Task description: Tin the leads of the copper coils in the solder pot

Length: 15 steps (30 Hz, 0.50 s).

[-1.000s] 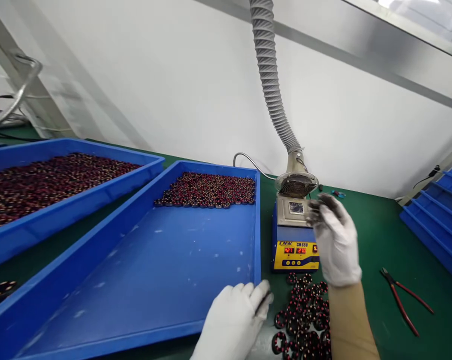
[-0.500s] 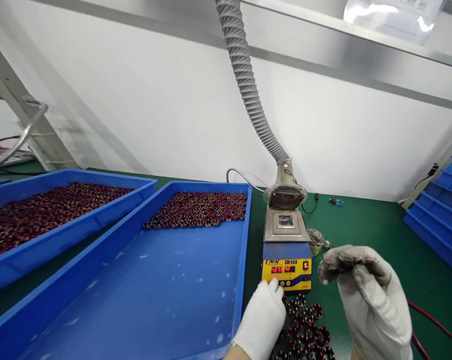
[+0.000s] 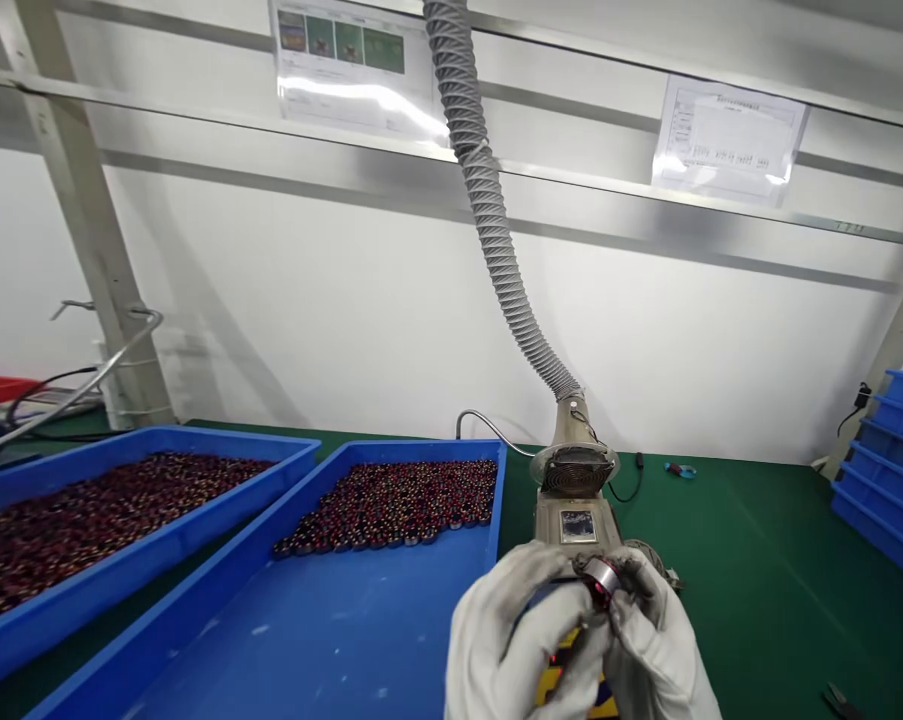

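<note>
A small ring-shaped part (image 3: 601,577) with a silvery band and a dark reddish side is pinched between my two white-gloved hands. My left hand (image 3: 507,640) has its fingers curled against it from the left. On the other side my right hand (image 3: 657,640) grips it with stained fingertips. Both hands are in front of a heated pot unit (image 3: 577,522) with a square shiny opening, hiding most of its yellow front panel. Behind that opening stands a metal fume hood (image 3: 575,460).
Left of the unit lies a blue tray (image 3: 346,640) with rows of small dark ring parts (image 3: 406,500) at its far end. Another blue tray (image 3: 263,510) is farther left. Blue bins (image 3: 890,480) are stacked at right. A grey hose (image 3: 496,240) rises from the hood.
The view has tilted upward. My left hand has risen from near the unit's front panel, and my right hand has come in from the right; they now meet at the ring part.
</note>
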Each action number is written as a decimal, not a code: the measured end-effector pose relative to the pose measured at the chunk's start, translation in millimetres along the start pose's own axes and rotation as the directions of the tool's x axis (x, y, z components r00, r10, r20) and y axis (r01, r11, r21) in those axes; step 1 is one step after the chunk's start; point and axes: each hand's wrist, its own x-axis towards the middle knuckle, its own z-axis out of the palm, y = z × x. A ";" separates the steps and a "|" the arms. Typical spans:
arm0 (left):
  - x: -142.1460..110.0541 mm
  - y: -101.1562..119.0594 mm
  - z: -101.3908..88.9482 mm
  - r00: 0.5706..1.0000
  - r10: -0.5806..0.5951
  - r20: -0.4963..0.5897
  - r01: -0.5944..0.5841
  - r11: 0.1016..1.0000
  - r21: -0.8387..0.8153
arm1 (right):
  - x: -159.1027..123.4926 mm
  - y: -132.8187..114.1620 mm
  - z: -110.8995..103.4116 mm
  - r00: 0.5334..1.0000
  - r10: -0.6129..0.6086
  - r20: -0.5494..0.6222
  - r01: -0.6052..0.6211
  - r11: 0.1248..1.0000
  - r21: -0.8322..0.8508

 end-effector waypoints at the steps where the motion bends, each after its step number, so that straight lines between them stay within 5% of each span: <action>1: -1.8 0.5 -0.3 0.996 -0.091 0.021 0.092 0.995 -0.044 | 0.8 0.4 -2.1 1.000 -0.001 0.016 0.002 1.000 -0.001; 3: -4.6 -1.2 -1.7 0.966 -0.210 0.151 0.226 0.969 -0.097 | 2.1 -0.4 -5.6 0.997 0.009 0.073 -0.009 1.000 -0.007; 6: -7.2 -9.3 -2.7 0.946 -0.119 0.301 0.183 0.964 -0.195 | 2.9 -2.6 -6.8 0.987 0.022 0.160 -0.019 1.000 -0.017; 15: -3.9 -21.7 -5.4 0.963 0.031 0.268 0.028 0.977 -0.212 | -3.1 -10.5 -0.9 0.959 0.050 0.279 -0.012 0.991 -0.134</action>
